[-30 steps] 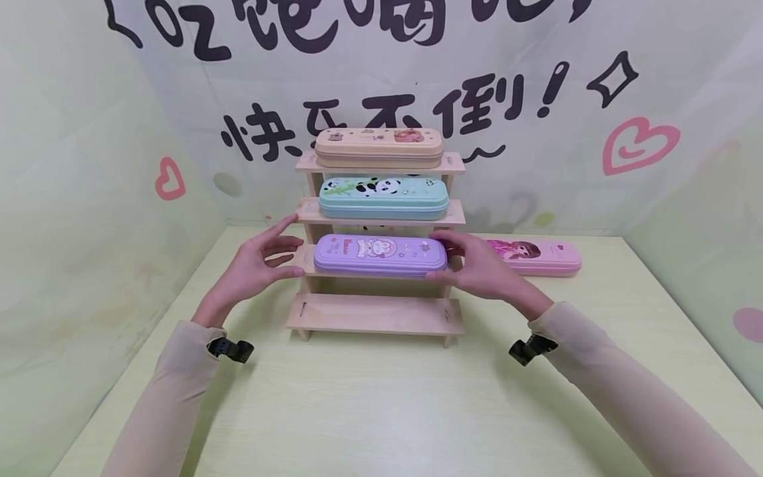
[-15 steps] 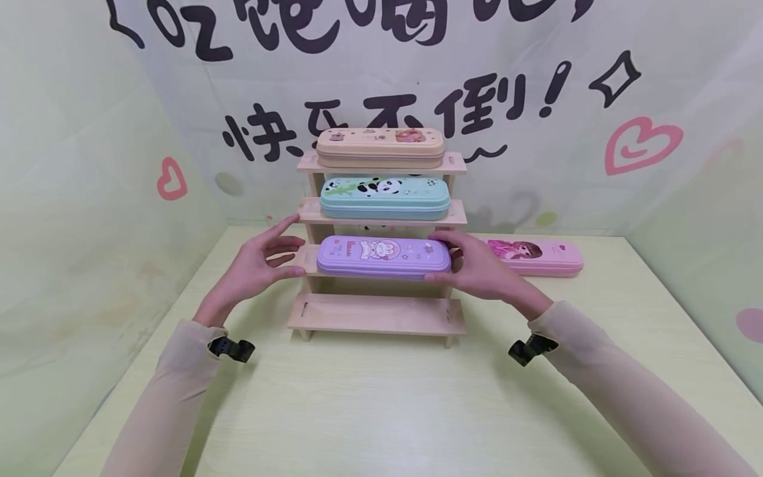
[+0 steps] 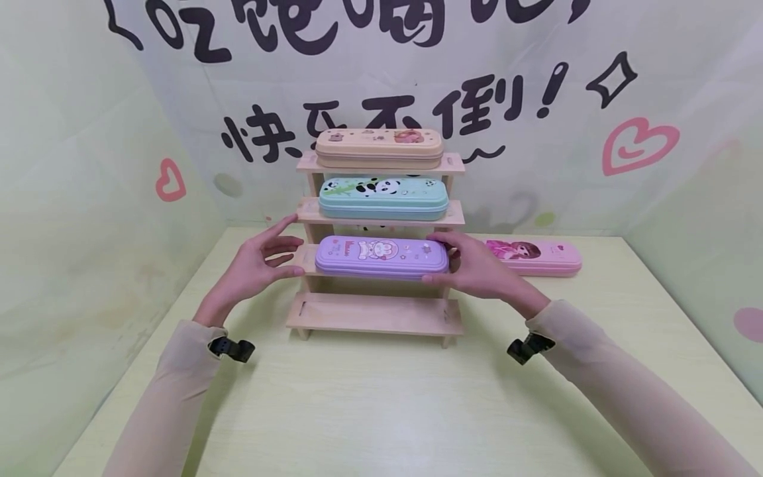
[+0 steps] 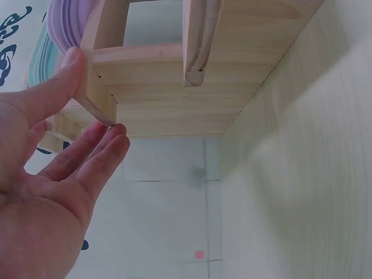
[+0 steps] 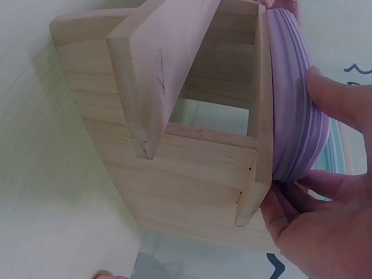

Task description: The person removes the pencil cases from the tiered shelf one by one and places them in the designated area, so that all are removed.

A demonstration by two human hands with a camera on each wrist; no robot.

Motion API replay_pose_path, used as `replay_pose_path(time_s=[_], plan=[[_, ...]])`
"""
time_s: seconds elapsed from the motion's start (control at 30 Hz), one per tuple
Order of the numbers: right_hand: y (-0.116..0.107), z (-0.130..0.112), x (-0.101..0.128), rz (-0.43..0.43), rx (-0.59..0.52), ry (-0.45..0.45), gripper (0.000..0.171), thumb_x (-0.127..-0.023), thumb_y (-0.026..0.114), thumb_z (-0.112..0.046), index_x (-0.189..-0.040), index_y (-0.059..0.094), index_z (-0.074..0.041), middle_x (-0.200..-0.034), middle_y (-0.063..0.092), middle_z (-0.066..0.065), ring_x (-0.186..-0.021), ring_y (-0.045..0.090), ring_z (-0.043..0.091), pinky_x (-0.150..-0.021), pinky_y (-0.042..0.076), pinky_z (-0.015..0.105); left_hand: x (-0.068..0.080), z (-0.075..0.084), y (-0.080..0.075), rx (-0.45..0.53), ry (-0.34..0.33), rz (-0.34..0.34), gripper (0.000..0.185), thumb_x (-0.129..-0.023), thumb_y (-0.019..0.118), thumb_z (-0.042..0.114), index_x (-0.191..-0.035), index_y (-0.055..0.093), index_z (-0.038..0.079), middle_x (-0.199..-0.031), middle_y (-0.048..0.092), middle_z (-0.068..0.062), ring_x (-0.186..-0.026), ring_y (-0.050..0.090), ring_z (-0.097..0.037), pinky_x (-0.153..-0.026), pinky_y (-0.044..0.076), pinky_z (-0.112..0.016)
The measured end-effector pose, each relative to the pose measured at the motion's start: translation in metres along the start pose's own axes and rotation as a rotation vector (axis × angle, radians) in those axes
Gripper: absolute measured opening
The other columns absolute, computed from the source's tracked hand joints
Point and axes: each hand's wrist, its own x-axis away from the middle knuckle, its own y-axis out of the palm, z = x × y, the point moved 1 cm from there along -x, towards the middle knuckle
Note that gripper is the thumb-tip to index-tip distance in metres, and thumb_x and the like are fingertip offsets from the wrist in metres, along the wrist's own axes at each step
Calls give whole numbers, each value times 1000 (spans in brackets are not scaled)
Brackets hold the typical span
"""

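A purple pencil case [image 3: 381,257] lies on the third tier of a stepped wooden rack [image 3: 375,315]. My right hand [image 3: 454,260] grips the case's right end, thumb on one face and fingers curled round the end [image 5: 293,116]. My left hand [image 3: 280,252] is spread beside the left end of that tier. In the left wrist view its thumb [image 4: 61,78] touches the shelf's corner [image 4: 99,102], its fingers are straight below, and it holds nothing.
A beige case [image 3: 379,147] lies on the top tier and a teal panda case [image 3: 383,197] on the second. The bottom tier holds nothing. A pink case [image 3: 536,255] lies on the table behind the rack's right side. Printed walls enclose the table on three sides.
The purple case shifted slightly right on its tier, then back left, with my right hand on it. My left hand has barely moved.
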Motion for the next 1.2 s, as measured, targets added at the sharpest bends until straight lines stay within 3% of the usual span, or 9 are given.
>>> replay_pose_path(time_s=[0.13,0.3,0.6,0.73,1.0,1.1,1.2], plan=[[1,2,1,20,-2,5,83,-86,89,-32,-153,51,-1,-136,60,16,-114,59,34,-95,55,50,0,-1,0,2,-3,2,101,-84,88,-1,-166,37,31,-140,62,-20,-130,59,-37,-103,55,-27],[1,8,7,46,-40,12,81,-86,89,-31,-152,52,-4,-144,57,14,-126,56,34,-107,51,53,0,-1,0,7,5,2,101,-84,88,-2,-166,36,30,-140,62,-21,-130,59,-37,-105,55,-30],[-2,15,21,81,-85,0,76,-87,89,-27,-150,54,-3,-149,54,16,-132,54,35,-117,44,55,1,1,0,4,13,-5,102,-85,87,-4,-166,36,28,-141,61,-21,-130,59,-38,-108,50,-52],[-7,17,30,83,-130,3,77,-87,89,-23,-151,52,-1,-153,50,18,-139,50,37,-122,37,56,1,2,0,2,11,-3,102,-85,87,-3,-166,36,29,-141,61,-20,-130,59,-37,-108,52,-48],[-22,27,49,109,-110,-16,74,-87,89,-21,-149,54,-3,-146,56,15,-131,57,34,-115,45,57,1,1,0,0,11,-7,101,-85,87,-2,-166,36,30,-140,62,-20,-130,59,-37,-106,54,-34],[-28,31,55,121,-85,-22,72,-87,89,-21,-149,55,-5,-144,58,12,-128,58,32,-113,49,49,1,1,0,8,17,-6,101,-85,86,-3,-166,36,28,-140,62,-20,-130,59,-37,-106,54,-36],[-33,36,61,133,-80,-32,71,-87,89,-20,-148,56,-6,-143,59,11,-126,59,30,-109,50,27,1,2,0,17,15,-2,100,-85,86,-4,-166,37,27,-139,62,-21,-130,59,-37,-108,52,-45]])
